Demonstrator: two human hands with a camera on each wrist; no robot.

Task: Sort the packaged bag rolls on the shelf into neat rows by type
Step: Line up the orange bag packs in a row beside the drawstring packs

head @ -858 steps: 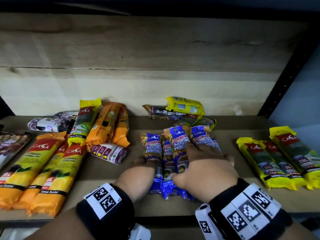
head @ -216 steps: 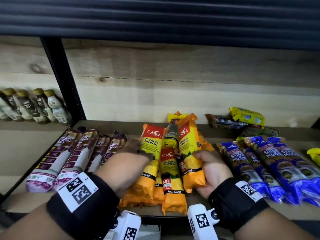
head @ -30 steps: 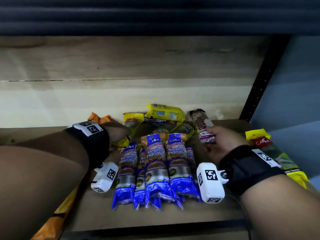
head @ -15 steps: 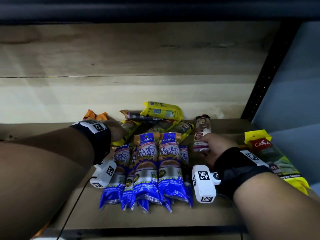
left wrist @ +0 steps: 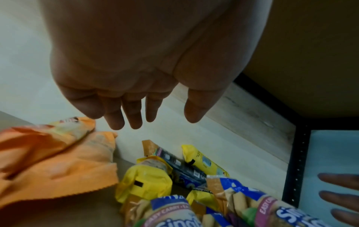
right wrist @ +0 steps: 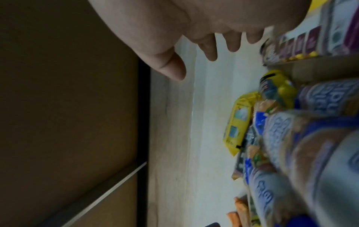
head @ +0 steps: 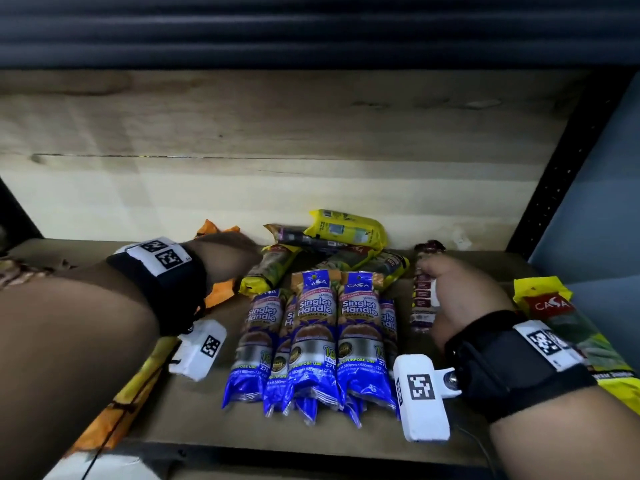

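Maroon roll [head: 423, 299] lowered beside blue rolls [head: 313, 344], right hand [head: 460, 296] released, left hand [left wrist: 136, 86] fingers [left wrist: 134, 116] slack, tips hidden

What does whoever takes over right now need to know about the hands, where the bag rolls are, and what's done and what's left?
Left hand: open, holding nothing, hovering at the back over the orange packs.
Right hand: fingers loose, no grip, beside the purple pack; contact cannot be told.
Blue Singlet Handle packs: grouped lengthwise mid-shelf, some overlapping.
Yellow CASA packs: far right.
Back pile: yellow packs and a dark one heaped crosswise, unsorted.
Done: blue group gathered.
Left: place the purple pack with its type, sort the back pile, straighten the orange packs.
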